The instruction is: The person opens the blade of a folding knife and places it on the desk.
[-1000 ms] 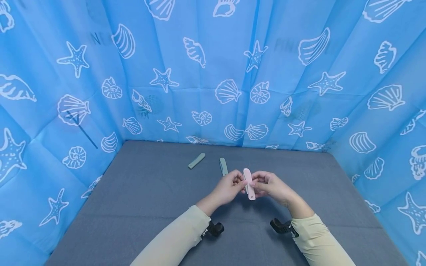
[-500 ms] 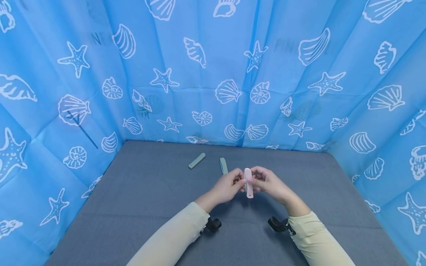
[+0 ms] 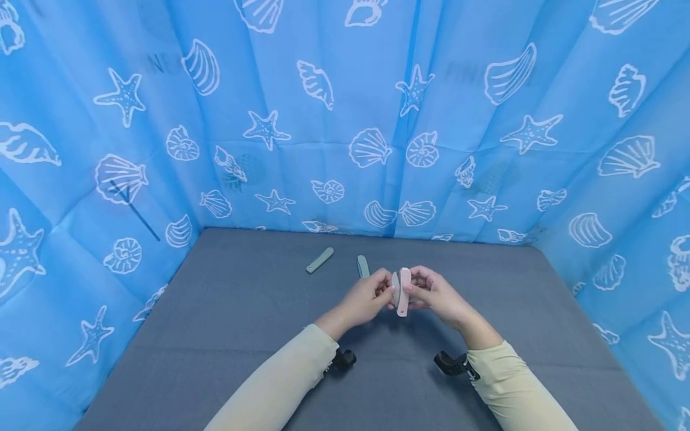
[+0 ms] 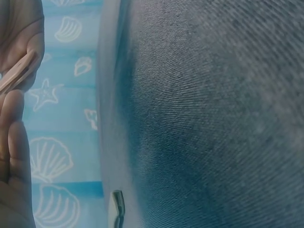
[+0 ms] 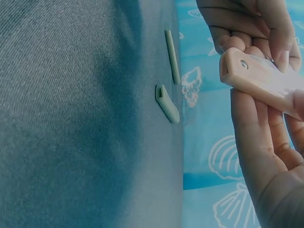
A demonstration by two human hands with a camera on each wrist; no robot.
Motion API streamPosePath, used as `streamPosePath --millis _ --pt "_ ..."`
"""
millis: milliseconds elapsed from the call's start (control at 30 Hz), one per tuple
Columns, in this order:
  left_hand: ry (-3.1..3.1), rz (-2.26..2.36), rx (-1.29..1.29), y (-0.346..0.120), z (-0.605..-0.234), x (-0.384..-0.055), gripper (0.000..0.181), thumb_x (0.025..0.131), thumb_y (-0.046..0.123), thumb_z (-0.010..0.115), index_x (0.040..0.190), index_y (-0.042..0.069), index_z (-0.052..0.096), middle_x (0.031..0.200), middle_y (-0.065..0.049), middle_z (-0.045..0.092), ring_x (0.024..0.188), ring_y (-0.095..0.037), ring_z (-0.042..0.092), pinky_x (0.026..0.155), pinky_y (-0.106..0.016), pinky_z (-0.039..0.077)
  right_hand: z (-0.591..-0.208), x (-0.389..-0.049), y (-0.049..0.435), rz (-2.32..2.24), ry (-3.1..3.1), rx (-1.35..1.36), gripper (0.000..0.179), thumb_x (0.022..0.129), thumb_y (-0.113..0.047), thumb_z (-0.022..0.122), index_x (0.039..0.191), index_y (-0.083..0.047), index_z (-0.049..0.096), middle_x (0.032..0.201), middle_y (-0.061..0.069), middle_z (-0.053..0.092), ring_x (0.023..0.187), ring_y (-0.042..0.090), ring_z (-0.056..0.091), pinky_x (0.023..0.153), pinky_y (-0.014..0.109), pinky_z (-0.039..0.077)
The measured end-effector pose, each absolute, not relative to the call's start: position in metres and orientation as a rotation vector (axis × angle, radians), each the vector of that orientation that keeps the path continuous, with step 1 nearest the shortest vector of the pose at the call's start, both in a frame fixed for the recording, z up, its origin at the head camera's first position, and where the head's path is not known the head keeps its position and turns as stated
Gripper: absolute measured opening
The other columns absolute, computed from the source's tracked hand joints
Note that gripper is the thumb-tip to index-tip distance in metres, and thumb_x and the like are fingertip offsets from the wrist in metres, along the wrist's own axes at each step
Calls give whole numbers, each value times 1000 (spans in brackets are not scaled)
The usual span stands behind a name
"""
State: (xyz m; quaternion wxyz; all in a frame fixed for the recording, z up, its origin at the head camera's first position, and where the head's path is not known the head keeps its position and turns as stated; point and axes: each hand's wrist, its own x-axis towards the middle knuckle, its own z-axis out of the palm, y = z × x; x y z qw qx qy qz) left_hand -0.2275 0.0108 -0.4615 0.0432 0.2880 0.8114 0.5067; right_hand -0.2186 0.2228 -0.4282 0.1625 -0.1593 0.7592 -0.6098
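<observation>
My right hand [image 3: 439, 299] holds the pink handle of a folding knife [image 3: 403, 296] upright above the table. A pale, curved blade [image 3: 396, 287] shows along the handle's left side, partly swung out of its slot. The fingertips of my left hand [image 3: 368, 302] pinch that blade. In the right wrist view the handle [image 5: 259, 80] shows a rivet near its end, with my right hand [image 5: 273, 156] below and my left hand [image 5: 251, 23] above. At the edge of the left wrist view, the knife [image 4: 19, 71] lies between both hands.
Two green folding knives lie on the grey cloth-covered table [image 3: 242, 311]: one [image 3: 320, 261] at the back, the other [image 3: 363, 266] just behind my left hand. A blue curtain [image 3: 334, 120] with white shells and starfish surrounds the table's back and sides.
The pink knife has risen slightly and tilted the other way. The pale blade has swung further out from the handle, with my left fingers on it.
</observation>
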Motion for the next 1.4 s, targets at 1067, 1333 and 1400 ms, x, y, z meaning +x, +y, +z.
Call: streamPosePath --millis 1067,1333,1400 --pt "2444 1890 703 -2 -453 -228 10 103 17 59 104 7 58 81 -2 70 72 -11 69 62 -31 56 -431 -215 215 -2009 2117 -313 37 106 -14 53 130 9 38 101 8 63 92 16 69 84 43 58" --pt "2383 1742 716 -12 -449 -228 8 102 15 61 96 10 59 74 2 68 70 -10 70 62 -33 55 -431 -216 219 -1990 2141 -348 36 103 -11 57 129 9 42 103 13 64 89 16 68 82 43 59" --pt "2373 1712 719 -14 -449 -228 7 101 15 62 96 11 58 74 2 69 70 -11 70 60 -32 53 -430 -216 220 -1974 2135 -367 34 104 -13 57 127 8 43 102 13 64 88 17 68 82 44 58"
